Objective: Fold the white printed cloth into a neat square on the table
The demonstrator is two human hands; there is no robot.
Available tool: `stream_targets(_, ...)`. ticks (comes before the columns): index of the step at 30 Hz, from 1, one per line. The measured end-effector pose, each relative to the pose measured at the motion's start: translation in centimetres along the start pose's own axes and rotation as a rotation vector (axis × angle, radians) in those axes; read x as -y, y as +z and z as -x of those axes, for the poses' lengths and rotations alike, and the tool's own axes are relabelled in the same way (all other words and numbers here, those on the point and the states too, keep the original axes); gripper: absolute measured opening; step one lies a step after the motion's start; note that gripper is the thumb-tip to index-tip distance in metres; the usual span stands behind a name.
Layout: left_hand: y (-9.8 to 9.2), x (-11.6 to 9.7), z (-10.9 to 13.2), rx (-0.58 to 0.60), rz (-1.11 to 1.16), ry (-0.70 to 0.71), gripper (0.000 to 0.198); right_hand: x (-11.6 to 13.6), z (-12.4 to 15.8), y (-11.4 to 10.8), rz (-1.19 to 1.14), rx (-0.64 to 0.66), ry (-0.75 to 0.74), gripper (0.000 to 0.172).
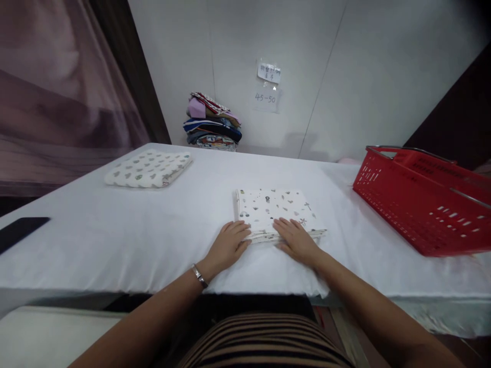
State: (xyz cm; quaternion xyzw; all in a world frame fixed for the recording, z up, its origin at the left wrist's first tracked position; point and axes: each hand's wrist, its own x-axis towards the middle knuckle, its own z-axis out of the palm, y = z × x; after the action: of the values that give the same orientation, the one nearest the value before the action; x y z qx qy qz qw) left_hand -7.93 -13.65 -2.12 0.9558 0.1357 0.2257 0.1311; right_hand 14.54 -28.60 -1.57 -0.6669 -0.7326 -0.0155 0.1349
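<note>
White cloth with small pictures on it, a folded cloth (270, 205), lay flat on the covered table (134, 245), and both hands were on its near edge. It was wider from side to side than from front to back, so its long way ran across the person. Most of it lay straight ahead of the fingers. The left hand (229, 244) was at the folded cloth's near left corner. The right hand (298, 241) was on the near edge too, a bit right of the folded cloth's middle. Neither hand was closer, as both touched it. Each hand lay palm down, its fingers straight on top and its thumb out to the side, pinching nothing that showed. Right of the folded cloth, well apart, stood a red basket (433, 204). Left of it and farther back lay a leafy cloth (148, 169), also folded.
</note>
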Motion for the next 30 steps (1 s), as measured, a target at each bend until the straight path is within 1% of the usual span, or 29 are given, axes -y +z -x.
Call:
stream_targets(3, 0.1, 0.1, 0.1, -0.039, 0.045, 0.002, 0.026, -0.3, 0.2, 0.5, -0.055, -0.011, 0.016, 0.05)
stream_targets(6, -0.1, 0.1, -0.3, -0.097, 0.111, -0.031, 0.025, -0.1, -0.4, -0.1, -0.137, -0.138, 0.054, 0.039)
stream_targets(8, -0.4, 0.0, -0.8, -0.107, 0.14, -0.06, 0.025, 0.4, -1.4, -0.7, -0.188, -0.218, 0.044, 0.031)
stream_targets(9, -0.6, 0.0, -1.1, -0.099, 0.145, -0.071, 0.025, 0.7, -2.0, -1.0, -0.208, -0.228, 0.023, 0.027)
stream_targets(12, -1.1, -0.3, -1.8, -0.035, 0.104, -0.089, 0.021, 1.6, -3.9, -1.5, -0.239, -0.146, -0.076, 0.021)
stream_targets(14, -1.3, -0.5, -2.1, 0.018, 0.057, -0.096, 0.018, 2.0, -4.9, -1.4, -0.241, -0.083, -0.12, 0.019)
stream_targets(16, -1.5, -0.6, -2.3, 0.058, 0.03, -0.11, 0.017, 2.1, -5.5, -1.1, -0.251, -0.041, -0.125, 0.018)
stream_targets(19, -1.5, -0.7, -2.5, 0.085, 0.04, -0.149, 0.015, 1.9, -5.9, -0.5, -0.294, -0.007, -0.091, 0.019)
stream_targets(22, -1.6, -0.8, -2.9, 0.11, 0.055, -0.187, 0.01, 1.8, -5.9, 0.0, -0.361, -0.023, -0.034, 0.02)
stream_targets(26, -1.9, -1.1, -3.7, 0.15, 0.053, -0.243, 0.01, 1.8, -5.5, 0.7, -0.401, -0.09, 0.056, 0.018)
stream_targets(30, -2.2, -1.3, -4.2, 0.157, 0.059, -0.286, 0.007, 1.9, -5.0, 1.1, -0.39, -0.151, 0.075, 0.017)
